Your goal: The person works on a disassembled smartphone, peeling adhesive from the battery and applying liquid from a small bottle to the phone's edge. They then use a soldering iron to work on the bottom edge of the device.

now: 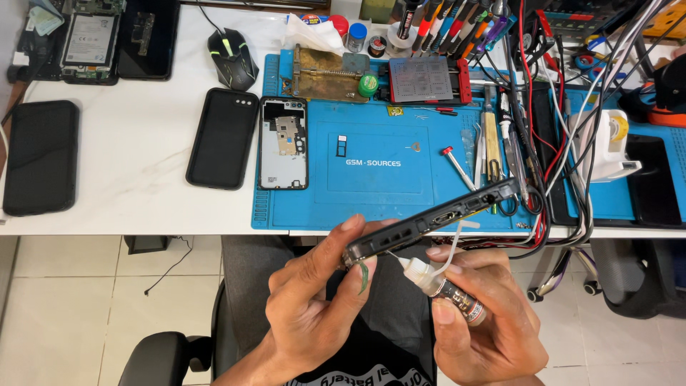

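Left hand (314,300) grips phone (436,218); right hand (486,314) presses glue tube (446,286) against it

Bare white worktop (143,207) lies open along the near edge, left of the blue rubber mat (371,207); tangled cables (564,164) crowd the right side.

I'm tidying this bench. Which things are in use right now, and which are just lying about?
In use:
left hand
phone
right hand
glue tube

Lying about:
mouse
black case
back cover
blue mat
screwdriver
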